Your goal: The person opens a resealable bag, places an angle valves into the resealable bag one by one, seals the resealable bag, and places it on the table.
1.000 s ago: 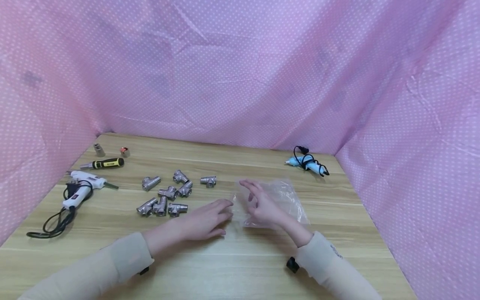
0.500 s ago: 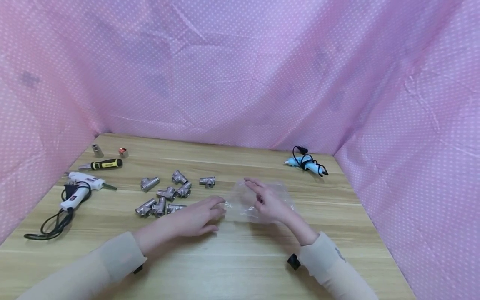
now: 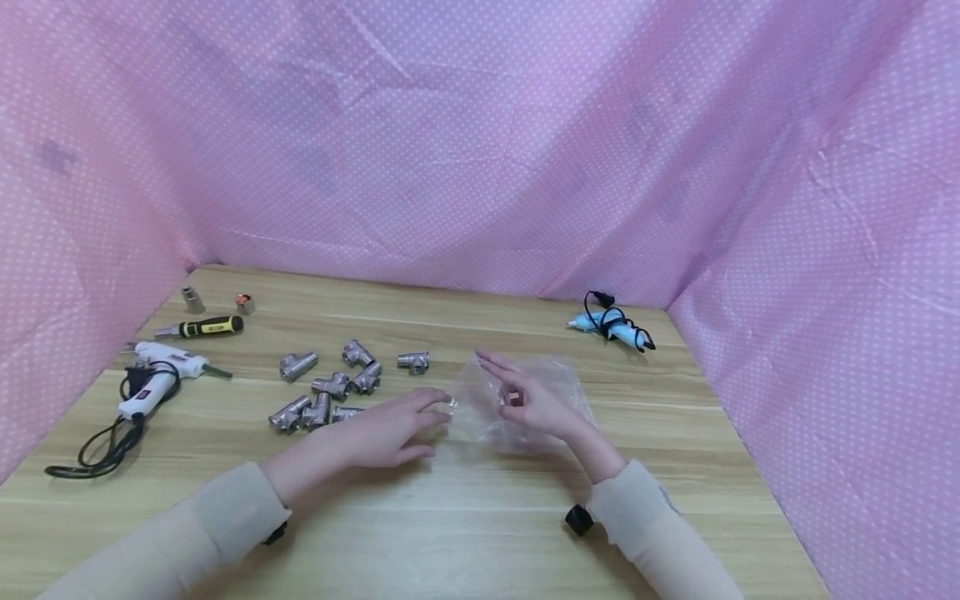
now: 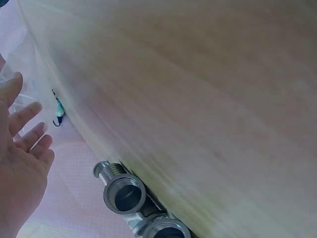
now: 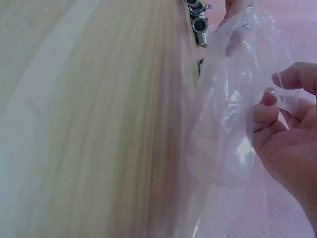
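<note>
Eight metal tee fittings [image 3: 332, 386] lay loosely grouped to the left of the clear plastic bag [image 3: 480, 417] in the head view, one partly hidden by the left arm. The bag was on the wooden table [image 3: 450, 525], between both hands. The left hand [image 3: 393, 429] had its fingertips at the bag's left edge, thumb well apart from the fingers. The right hand [image 3: 536, 406] was over the bag, thumb and a finger pinching its film. Farther left of the bag were a white glue gun [image 3: 153, 387], a yellow-and-black screwdriver [image 3: 213, 327] and two small metal pieces [image 3: 192, 300]; a blue glue gun [image 3: 613, 327] lay beyond it, to its right.

The left wrist view showed that hand's fingers spread in front of the bag, two fittings well apart from it.

In the right wrist view, the creased, shiny bag reached from the right hand's thumb and fingers to the left hand.
</note>
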Available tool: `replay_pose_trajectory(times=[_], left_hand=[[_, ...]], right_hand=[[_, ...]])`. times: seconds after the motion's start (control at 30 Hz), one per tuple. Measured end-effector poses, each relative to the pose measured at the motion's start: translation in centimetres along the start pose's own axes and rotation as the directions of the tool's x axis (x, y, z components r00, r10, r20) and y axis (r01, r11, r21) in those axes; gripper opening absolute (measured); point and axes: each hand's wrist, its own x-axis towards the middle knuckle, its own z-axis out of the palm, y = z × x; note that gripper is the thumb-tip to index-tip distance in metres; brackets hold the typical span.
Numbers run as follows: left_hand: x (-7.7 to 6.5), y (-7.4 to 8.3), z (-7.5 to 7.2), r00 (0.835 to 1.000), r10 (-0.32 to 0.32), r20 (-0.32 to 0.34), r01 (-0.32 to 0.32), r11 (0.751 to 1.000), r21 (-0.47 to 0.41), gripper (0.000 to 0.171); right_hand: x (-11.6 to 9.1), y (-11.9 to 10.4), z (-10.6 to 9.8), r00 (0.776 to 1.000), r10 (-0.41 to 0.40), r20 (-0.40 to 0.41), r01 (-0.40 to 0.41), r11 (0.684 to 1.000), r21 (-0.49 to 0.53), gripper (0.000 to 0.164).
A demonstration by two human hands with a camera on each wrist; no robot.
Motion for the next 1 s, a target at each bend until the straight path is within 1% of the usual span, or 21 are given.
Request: replay_pose_trajectory(times=[0.1, 0.23, 0.3, 0.4, 0.47, 0.57, 0.67, 0.77, 0.9, 1.0], left_hand=[[-0.2, -0.4, 0.1, 0.999, 0.028, -0.019, -0.028, 1.000, 0.006, 0.058], [-0.8, -0.8, -0.3, 0.998, 0.047, -0.049, -0.047, 0.999, -0.009, 0.062], [-1.3, -1.0, -0.8, 0.997, 0.032, -0.067, -0.033, 0.999, -0.022, 0.062], [-2.2, -1.5, -1.5, 0.995, -0.003, -0.103, 0.000, 1.000, -0.024, 0.061], [-2.9, -2.1, -2.1, 0.991, -0.030, -0.132, 0.028, 0.999, -0.022, 0.059], [-4.2, -3.2, -2.8, 0.984, -0.082, -0.159, 0.079, 0.997, -0.026, 0.059], [-5.5, -4.3, -3.4, 0.977, -0.143, -0.161, 0.138, 0.989, -0.045, 0.064], [-6.6, -5.3, -3.6, 0.973, -0.185, -0.137, 0.176, 0.982, -0.070, 0.070], [-7.7, -6.4, -3.2, 0.974, -0.201, -0.105, 0.195, 0.978, -0.071, 0.075], [-8.3, -6.9, -2.9, 0.975, -0.194, -0.109, 0.187, 0.980, -0.074, 0.075]], right_hand=[[0.3, -0.8, 0.1, 0.999, 0.042, 0.021, -0.044, 0.997, 0.071, 0.078], [0.7, -1.8, -0.1, 0.998, 0.057, 0.031, -0.061, 0.987, 0.148, 0.078], [0.9, -1.7, -0.1, 0.998, 0.063, 0.028, -0.067, 0.985, 0.160, 0.078], [1.1, -0.7, 0.0, 0.997, 0.073, 0.019, -0.075, 0.987, 0.145, 0.079], [1.3, 0.2, 0.1, 0.997, 0.080, 0.016, -0.081, 0.987, 0.136, 0.081], [1.5, 1.1, 0.1, 0.998, 0.064, 0.011, -0.065, 0.989, 0.136, 0.081], [1.6, 1.3, 0.1, 0.999, 0.046, 0.007, -0.046, 0.990, 0.137, 0.080], [1.6, 1.3, -0.1, 0.999, 0.045, 0.014, -0.047, 0.988, 0.149, 0.079], [1.6, 1.2, -0.1, 0.998, 0.056, 0.040, -0.063, 0.982, 0.181, 0.079], [1.6, 1.1, -0.2, 0.995, 0.080, 0.062, -0.091, 0.976, 0.200, 0.081]])
